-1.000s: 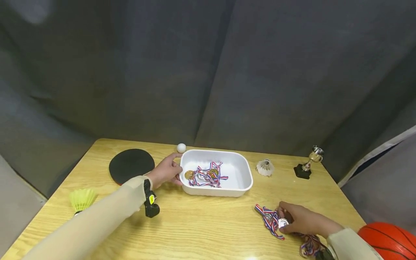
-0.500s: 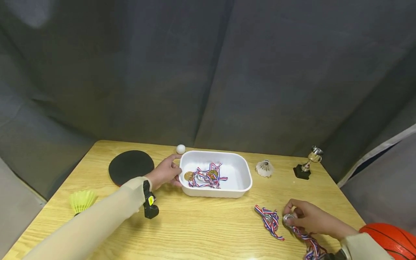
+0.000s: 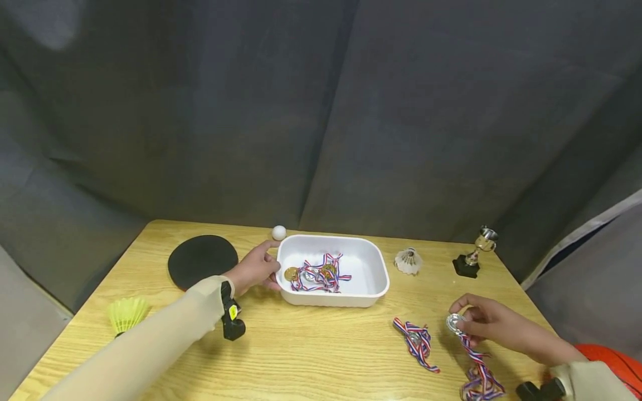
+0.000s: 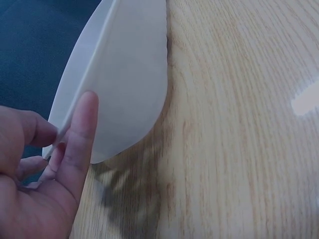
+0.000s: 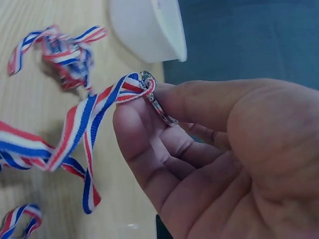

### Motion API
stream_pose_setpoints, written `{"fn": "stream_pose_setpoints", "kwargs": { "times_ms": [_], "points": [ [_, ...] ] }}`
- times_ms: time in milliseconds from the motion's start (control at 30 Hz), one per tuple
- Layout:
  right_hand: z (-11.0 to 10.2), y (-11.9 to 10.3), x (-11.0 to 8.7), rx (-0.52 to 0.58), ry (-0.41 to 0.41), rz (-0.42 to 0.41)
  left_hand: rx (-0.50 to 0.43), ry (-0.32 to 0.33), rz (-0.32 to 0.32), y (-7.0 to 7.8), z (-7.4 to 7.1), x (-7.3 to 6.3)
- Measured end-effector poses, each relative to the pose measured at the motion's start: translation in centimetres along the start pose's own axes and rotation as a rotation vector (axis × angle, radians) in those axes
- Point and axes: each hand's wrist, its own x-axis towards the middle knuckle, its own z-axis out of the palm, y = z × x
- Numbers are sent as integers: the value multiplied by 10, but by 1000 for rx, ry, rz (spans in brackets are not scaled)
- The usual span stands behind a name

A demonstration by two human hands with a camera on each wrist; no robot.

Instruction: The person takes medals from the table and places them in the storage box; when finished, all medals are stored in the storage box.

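Observation:
My right hand [image 3: 496, 326] pinches a silver medal [image 3: 455, 323] by its edge between thumb and fingers, above the table's right side. Its red, white and blue ribbon [image 5: 79, 114] trails down from the disc toward the tabletop. Left of that hand, another medal [image 3: 415, 337] lies in its bunched ribbon. At the left end of a white plastic tub [image 3: 331, 299], my left hand [image 3: 257, 268] holds the rim, thumb and fingers on either side of the wall [image 4: 124, 74]. Inside the tub, gold medals [image 3: 291, 273] and a silver one lie among tangled ribbons.
A black table tennis bat [image 3: 203, 260] and a yellow shuttlecock [image 3: 127, 314] lie at left. Behind the tub is a white ball [image 3: 278, 233]. To its right are a white shuttlecock [image 3: 408, 260] and a small trophy cup [image 3: 485, 243]. A red basketball [image 3: 609, 359] sits by my right forearm.
My right hand has lifted the silver medal up and to the right, away from the other medal, its ribbon drawn out below. The left hand stays at the tub's rim.

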Motion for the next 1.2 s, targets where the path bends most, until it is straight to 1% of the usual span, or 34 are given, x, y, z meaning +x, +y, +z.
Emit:
{"fn": "stream_pose_setpoints", "kwargs": {
  "times_ms": [100, 167, 267, 400, 500, 667, 867, 967, 1133, 1200],
  "points": [
    [-4, -8, -3, 48, -18, -33, 1, -10, 11, 0, 0, 0],
    [-7, -15, -5, 56, -25, -61, -3, -12, 15, 1, -1, 0],
    [-13, -28, -6, 37, -17, -83, -13, -10, 20, 1, -3, -1],
    [-19, -47, -7, -6, 4, -68, -27, -14, 26, 3, -4, -2],
    [-22, -61, -8, -46, 35, -57, -31, -21, 31, 4, -3, -2],
    [-27, -78, -8, -72, 88, -116, -29, -19, 31, 4, -2, -2],
    [-30, -101, -6, -142, 216, -144, -24, -14, 22, 3, -2, -3],
    [-31, -114, -4, -114, 243, -173, -22, -15, 22, 4, -2, -4],
    [-30, -132, 3, -13, 262, -230, -15, -20, 19, 2, -1, -3],
    [-27, -138, 7, 14, 284, -253, -14, -20, 19, 1, -1, -3]
  ]
}}
